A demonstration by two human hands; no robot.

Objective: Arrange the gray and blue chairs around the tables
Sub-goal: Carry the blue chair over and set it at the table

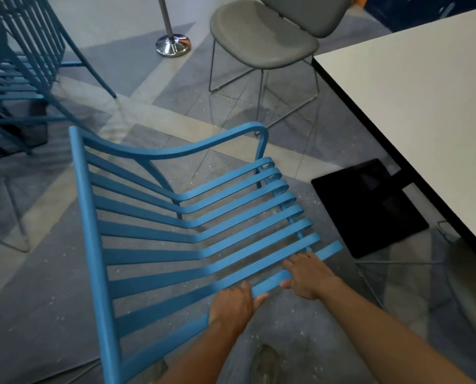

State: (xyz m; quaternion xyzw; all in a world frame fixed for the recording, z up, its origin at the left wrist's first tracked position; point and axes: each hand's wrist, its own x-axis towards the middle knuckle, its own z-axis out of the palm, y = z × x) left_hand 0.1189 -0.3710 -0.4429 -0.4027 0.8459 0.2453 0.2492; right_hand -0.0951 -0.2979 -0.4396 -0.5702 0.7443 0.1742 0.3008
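Just one head cam, wide-angle, looking steeply down and forward, close over the blue chair (pixel 192 231); white table (pixel 425 112) at 2 o'clock.

Your slatted chair (pixel 176 231) was a flat mid-blue all over, and the second slatted chair (pixel 23 65) matched it. The padded chair (pixel 264 37) was plain gray on thin silver wire legs. The surface (pixel 425 106) was white with a black edge. The floor (pixel 65 286) showed gray speckled panels crossed by beige bands.
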